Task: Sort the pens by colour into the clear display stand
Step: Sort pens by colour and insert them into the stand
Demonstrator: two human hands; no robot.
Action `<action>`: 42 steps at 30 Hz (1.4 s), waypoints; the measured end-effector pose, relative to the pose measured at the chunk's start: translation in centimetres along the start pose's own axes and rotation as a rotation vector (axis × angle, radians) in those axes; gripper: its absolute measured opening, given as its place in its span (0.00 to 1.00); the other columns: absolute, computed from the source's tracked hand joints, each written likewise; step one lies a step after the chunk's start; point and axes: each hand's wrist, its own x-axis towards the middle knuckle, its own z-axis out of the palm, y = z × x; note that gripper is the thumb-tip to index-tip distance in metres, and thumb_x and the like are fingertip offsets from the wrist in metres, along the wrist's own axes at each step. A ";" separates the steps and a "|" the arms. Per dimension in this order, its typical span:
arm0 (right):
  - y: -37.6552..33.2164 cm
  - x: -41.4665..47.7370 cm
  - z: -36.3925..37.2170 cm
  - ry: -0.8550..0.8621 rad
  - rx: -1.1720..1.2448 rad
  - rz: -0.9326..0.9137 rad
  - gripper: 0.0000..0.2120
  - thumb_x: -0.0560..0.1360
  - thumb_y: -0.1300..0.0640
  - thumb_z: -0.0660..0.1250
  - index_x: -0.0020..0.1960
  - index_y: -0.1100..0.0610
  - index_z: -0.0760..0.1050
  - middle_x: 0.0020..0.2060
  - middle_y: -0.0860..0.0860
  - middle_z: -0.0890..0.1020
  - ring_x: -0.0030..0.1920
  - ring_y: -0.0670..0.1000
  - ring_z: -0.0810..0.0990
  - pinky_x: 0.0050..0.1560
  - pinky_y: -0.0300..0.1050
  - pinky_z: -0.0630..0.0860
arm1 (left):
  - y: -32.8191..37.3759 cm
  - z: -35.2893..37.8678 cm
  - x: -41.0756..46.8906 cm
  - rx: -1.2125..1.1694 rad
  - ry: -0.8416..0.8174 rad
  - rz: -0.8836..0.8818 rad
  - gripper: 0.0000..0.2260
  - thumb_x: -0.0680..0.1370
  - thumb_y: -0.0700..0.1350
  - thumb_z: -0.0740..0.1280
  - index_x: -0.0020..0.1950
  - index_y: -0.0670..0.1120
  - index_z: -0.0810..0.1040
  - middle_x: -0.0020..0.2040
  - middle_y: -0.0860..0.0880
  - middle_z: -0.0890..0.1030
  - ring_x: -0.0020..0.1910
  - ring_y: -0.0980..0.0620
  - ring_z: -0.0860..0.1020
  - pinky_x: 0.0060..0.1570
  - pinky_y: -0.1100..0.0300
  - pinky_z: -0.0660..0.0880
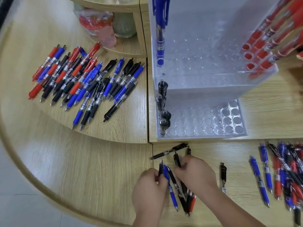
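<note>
Curled fingers of the left hand pinch a blue plastic click pen near its button end, with a darker pen beside it. The right hand is clenched round black plastic click pens, whose buttons poke out beyond its fingers. The gripped pens fan out between both hands. Their long axes run roughly toward and away from the person: the blue pen's writing tip points back at the person, and the black pens' buttons point ahead. The tiered clear acrylic display stand sits straight ahead of the fingers on the light wooden table. Its near left corner holds a column of upright black pens, buttons up. The right hand is nearer that column, so its black pens probably go next, swung from flat to upright with tips down. Mixed loose pens lie far left and right.
</note>
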 end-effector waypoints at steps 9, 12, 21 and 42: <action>-0.1 -6.2 -11.1 0.108 0.431 -0.398 0.14 0.63 0.38 0.71 0.45 0.40 0.75 0.34 0.42 0.81 0.32 0.45 0.79 0.33 0.35 0.75 | 4.9 -8.8 -2.5 -0.401 0.300 0.394 0.05 0.65 0.57 0.66 0.40 0.60 0.76 0.29 0.63 0.74 0.22 0.64 0.70 0.26 0.73 0.66; -2.1 -6.7 -15.0 0.276 0.672 -0.436 0.23 0.59 0.31 0.74 0.48 0.44 0.78 0.35 0.47 0.83 0.33 0.47 0.81 0.32 0.42 0.78 | 7.1 -11.4 -3.4 -0.523 0.360 0.388 0.07 0.64 0.57 0.67 0.40 0.59 0.79 0.25 0.56 0.75 0.22 0.58 0.72 0.25 0.69 0.69; -7.7 -3.4 -18.3 0.422 0.827 -0.564 0.07 0.69 0.55 0.74 0.45 0.47 0.79 0.40 0.40 0.85 0.42 0.42 0.84 0.41 0.28 0.75 | 11.7 -12.8 -4.2 -0.717 0.475 0.399 0.08 0.65 0.57 0.68 0.43 0.62 0.82 0.27 0.51 0.78 0.25 0.51 0.75 0.27 0.64 0.71; -9.2 -0.2 -15.1 0.598 0.235 -0.579 0.07 0.73 0.45 0.70 0.48 0.45 0.77 0.37 0.41 0.83 0.36 0.45 0.81 0.35 0.44 0.79 | 12.6 -12.7 -3.5 -0.743 0.557 0.422 0.07 0.67 0.55 0.71 0.44 0.64 0.82 0.31 0.53 0.80 0.29 0.53 0.78 0.29 0.62 0.75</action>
